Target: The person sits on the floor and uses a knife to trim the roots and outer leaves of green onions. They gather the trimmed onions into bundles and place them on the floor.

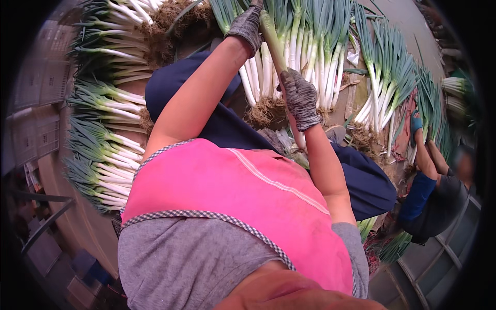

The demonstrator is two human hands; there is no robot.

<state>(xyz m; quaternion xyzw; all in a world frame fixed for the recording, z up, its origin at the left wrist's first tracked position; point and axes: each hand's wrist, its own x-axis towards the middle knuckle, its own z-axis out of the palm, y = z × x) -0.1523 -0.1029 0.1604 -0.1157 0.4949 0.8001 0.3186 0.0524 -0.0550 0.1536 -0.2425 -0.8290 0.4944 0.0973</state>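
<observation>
My right hand [300, 99], in a grey knitted glove with dark, soiled fingers, grips one long green onion [273, 38] around its stalk. That onion slants down between my knees, and its lower end reaches in front of my apron. My left hand [246, 29], gloved the same way, is closed at the onion's upper green part; its fingertips reach the picture's top edge and are partly hidden. Behind the held stalk lies a row of long green onions [310, 58] with white stems, green leaves upward, and brown roots [266, 110] towards me.
More onions lie in piles at the left [116, 170] and right [381, 85]. A co-worker [438, 197] with blue sleeves bends over onions at the far right. Stacked plastic crates [42, 85] and a metal frame [48, 223] stand at the left. Peelings [288, 143] lie between my knees.
</observation>
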